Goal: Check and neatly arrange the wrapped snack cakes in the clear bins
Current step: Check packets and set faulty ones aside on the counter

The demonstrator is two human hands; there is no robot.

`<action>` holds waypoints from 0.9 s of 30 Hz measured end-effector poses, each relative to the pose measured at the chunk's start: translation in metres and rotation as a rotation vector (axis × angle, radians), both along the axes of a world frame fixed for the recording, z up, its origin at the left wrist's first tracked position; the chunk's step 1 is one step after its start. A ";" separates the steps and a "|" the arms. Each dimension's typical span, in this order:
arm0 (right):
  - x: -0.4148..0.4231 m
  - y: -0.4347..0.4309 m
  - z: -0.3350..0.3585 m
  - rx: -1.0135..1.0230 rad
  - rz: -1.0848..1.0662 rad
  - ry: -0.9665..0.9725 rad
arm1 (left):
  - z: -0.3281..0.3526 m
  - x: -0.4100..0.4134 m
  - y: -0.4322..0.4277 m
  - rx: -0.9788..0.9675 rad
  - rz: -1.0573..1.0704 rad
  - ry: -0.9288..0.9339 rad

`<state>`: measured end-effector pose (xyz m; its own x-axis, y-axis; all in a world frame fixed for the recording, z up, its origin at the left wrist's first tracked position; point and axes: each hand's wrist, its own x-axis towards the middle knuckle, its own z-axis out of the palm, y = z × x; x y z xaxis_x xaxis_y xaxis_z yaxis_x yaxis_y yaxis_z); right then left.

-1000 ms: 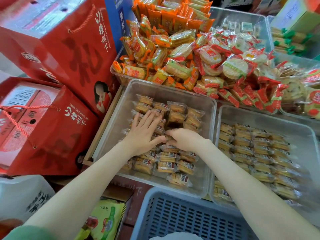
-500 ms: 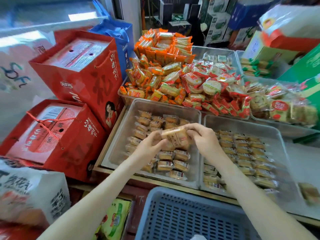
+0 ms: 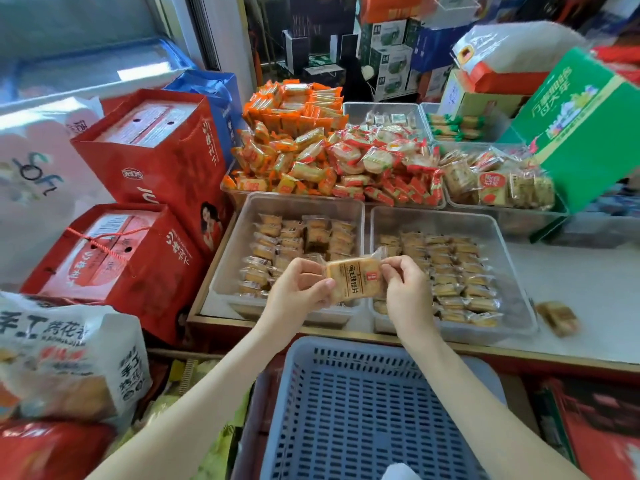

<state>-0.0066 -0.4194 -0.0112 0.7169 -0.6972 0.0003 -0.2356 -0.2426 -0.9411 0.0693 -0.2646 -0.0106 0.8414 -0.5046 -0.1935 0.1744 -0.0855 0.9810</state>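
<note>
I hold one wrapped snack cake (image 3: 353, 278) up in front of me, its printed face toward the camera. My left hand (image 3: 299, 289) pinches its left edge and my right hand (image 3: 405, 289) pinches its right edge. It hovers above the gap between two clear bins. The left clear bin (image 3: 228, 258) holds rows of similar tan cakes (image 3: 298, 237). The right clear bin (image 3: 505, 244) is filled with neater rows of cakes (image 3: 457, 271).
A blue slotted basket (image 3: 363, 410) sits below my arms. Red gift boxes (image 3: 152, 161) stand at the left. Heaps of orange and red snack packs (image 3: 329, 161) fill bins behind. A loose cake (image 3: 557, 318) lies on the counter at right; a green carton (image 3: 585, 126) is beyond.
My hands were down among the cakes in the left bin. They lifted one cake out and now hold it higher, with the view pulled back.
</note>
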 end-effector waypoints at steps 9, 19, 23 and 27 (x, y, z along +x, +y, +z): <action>-0.032 0.005 0.015 0.210 0.069 -0.062 | 0.013 -0.015 0.012 0.018 -0.099 -0.019; -0.043 -0.011 0.016 -0.004 -0.013 -0.052 | 0.028 -0.026 0.007 -0.060 -0.178 -0.251; -0.047 -0.011 0.017 0.123 0.007 -0.049 | 0.027 -0.031 0.009 -0.096 -0.174 -0.143; -0.054 -0.010 0.025 0.157 0.060 -0.086 | 0.027 -0.035 0.014 0.028 -0.211 -0.022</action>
